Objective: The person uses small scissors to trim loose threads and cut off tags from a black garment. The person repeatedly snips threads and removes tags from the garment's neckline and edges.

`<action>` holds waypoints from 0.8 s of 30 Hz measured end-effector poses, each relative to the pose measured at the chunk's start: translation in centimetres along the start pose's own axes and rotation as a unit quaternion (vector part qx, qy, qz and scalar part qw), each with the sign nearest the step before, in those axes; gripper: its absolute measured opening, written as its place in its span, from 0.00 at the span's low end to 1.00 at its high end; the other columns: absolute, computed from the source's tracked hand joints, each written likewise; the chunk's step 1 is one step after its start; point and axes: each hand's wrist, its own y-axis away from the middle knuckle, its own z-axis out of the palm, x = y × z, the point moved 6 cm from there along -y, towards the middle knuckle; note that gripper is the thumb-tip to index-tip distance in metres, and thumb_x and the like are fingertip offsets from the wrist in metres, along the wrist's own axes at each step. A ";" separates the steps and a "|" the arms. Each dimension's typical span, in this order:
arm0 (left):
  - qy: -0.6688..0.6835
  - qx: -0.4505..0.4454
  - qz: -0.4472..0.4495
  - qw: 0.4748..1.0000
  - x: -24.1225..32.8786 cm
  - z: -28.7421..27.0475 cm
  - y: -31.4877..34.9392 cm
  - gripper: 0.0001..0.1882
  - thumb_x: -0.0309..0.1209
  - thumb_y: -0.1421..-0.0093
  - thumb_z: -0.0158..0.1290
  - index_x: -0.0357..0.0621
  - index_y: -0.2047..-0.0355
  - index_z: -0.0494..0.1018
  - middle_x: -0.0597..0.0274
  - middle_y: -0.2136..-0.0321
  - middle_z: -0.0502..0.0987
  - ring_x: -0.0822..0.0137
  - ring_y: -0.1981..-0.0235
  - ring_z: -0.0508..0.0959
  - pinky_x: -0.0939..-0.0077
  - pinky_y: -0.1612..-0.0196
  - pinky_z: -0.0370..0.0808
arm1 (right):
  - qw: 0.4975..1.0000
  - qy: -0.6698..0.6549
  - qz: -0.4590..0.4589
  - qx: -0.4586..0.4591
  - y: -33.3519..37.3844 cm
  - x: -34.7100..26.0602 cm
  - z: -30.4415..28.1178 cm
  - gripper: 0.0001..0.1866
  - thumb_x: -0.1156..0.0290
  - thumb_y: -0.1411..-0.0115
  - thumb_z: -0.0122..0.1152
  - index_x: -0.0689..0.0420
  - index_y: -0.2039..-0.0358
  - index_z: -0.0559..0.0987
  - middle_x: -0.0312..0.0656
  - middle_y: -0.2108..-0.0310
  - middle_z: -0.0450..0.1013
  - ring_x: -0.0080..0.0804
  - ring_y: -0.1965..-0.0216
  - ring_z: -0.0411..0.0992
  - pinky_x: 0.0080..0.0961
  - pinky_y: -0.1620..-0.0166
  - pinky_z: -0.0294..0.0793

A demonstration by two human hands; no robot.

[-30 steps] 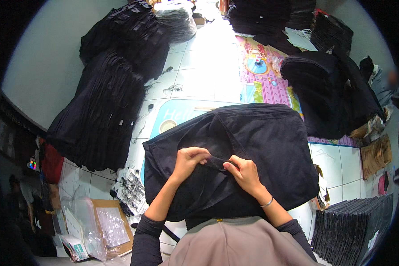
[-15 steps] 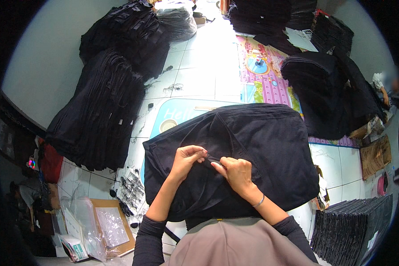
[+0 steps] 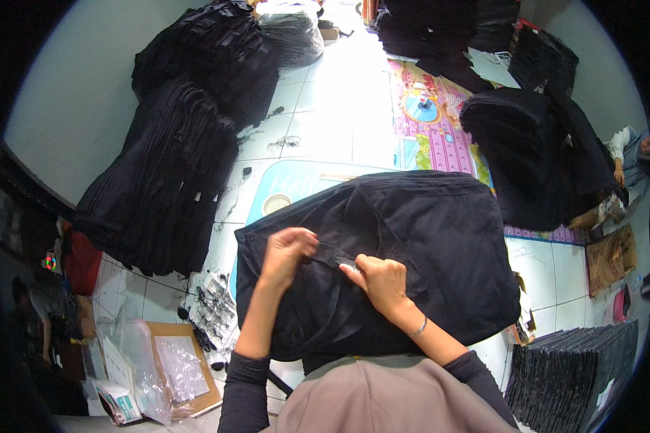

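Observation:
A stack of folded black garments point(image 3: 440, 238) lies across my lap and the low blue table. My right hand point(image 3: 383, 285) is closed around a small tool, seemingly thread snips, whose greyish pointed tip point(image 3: 344, 261) sticks out to the left over the top garment. Most of the tool is hidden in my fingers. To its left, my left hand point(image 3: 289, 256) hovers just above the cloth, fingers curled together and slightly blurred. Whether a thread or a bit of cloth is pinched in it cannot be made out.
The blue table point(image 3: 282, 177) has a round cup recess. Tall piles of black cloth stand left point(image 3: 159, 173) and right point(image 3: 520, 144). A dark stack point(image 3: 570, 368) is at lower right, a clear plastic bag point(image 3: 141, 361) at lower left. Black thread scraps point(image 3: 213, 310) litter the floor. Another person's hand point(image 3: 619, 173) shows at far right.
My left hand has moved left, away from the right hand, and its fingers have curled in. My right hand has stayed nearly in place. The other person at far right has shifted.

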 end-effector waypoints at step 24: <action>-0.488 -0.115 0.216 0.838 4.5 5.6 2.5 0.22 0.32 0.47 0.64 0.42 0.51 0.76 0.57 0.51 0.75 0.68 0.69 0.81 0.78 0.69 0.77 | 0.970 -0.195 0.140 -0.043 -0.2 5.6 -3.1 0.09 0.74 0.43 0.62 0.57 0.60 0.79 0.49 0.69 0.78 0.48 0.67 0.78 0.35 0.65 0.75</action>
